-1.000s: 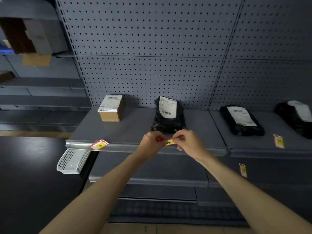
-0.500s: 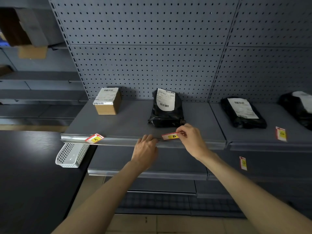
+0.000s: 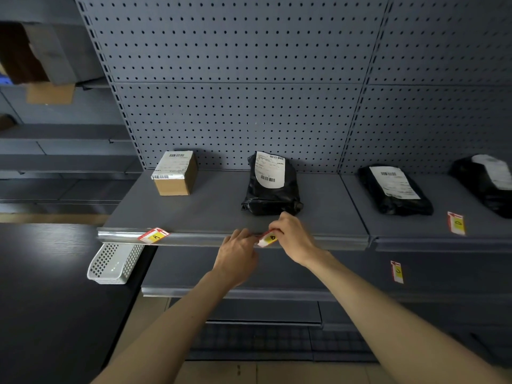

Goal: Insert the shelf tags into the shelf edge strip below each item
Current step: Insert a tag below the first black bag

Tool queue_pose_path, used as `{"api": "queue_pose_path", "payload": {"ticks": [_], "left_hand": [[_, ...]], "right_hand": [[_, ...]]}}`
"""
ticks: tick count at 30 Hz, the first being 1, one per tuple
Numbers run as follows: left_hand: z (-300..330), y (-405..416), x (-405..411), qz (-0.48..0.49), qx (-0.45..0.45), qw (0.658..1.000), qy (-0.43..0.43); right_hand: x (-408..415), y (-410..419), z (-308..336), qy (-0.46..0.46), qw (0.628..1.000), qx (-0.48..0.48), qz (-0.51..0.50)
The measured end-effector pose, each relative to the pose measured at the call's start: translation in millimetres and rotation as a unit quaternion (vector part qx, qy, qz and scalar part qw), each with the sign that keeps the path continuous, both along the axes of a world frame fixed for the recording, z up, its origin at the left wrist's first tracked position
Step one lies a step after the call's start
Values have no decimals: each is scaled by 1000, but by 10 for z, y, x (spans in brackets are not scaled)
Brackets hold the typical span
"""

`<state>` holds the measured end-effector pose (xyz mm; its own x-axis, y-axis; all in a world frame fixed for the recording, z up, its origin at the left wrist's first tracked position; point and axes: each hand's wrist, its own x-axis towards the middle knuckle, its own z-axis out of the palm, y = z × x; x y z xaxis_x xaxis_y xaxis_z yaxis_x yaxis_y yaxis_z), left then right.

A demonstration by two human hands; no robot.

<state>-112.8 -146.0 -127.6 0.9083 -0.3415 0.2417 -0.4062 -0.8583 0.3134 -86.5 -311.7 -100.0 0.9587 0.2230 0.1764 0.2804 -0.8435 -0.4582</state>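
At shelf edge strip [image 3: 210,239], red-yellow tag [image 3: 268,239] tilted.

On the shelf [image 3: 221,214], a box [image 3: 175,173] sits at the left rear, a parcel [image 3: 272,184] to its right. One tag [image 3: 153,235] rests on the edge strip [image 3: 194,239] below the box. Both hands [image 3: 291,236] meet at a second tag [image 3: 268,239] on the strip, before the parcel. A basket [image 3: 113,263] lies lower left. Two further parcels [image 3: 394,189] lie on the adjoining shelf, right.
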Motion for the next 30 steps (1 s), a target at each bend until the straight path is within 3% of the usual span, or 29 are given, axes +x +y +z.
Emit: {"api": "queue_pose_path", "payload": {"ticks": [8, 13, 21, 30], "left_hand": [[56, -17, 22, 1, 42, 999, 16], [168, -267, -79, 10, -10, 999, -38], [397, -1348, -254, -41, -16, 998, -54], [453, -2933, -677, -22, -4, 999, 37]], "right_hand": [[-116, -77, 84, -18, 1000, 5, -19], [-435, -539, 172, -68, 995, -54, -56], [-856, -1689, 301, -92, 985, -93, -115], [-1307, -3231, 182, -82, 985, -93, -120]]}}
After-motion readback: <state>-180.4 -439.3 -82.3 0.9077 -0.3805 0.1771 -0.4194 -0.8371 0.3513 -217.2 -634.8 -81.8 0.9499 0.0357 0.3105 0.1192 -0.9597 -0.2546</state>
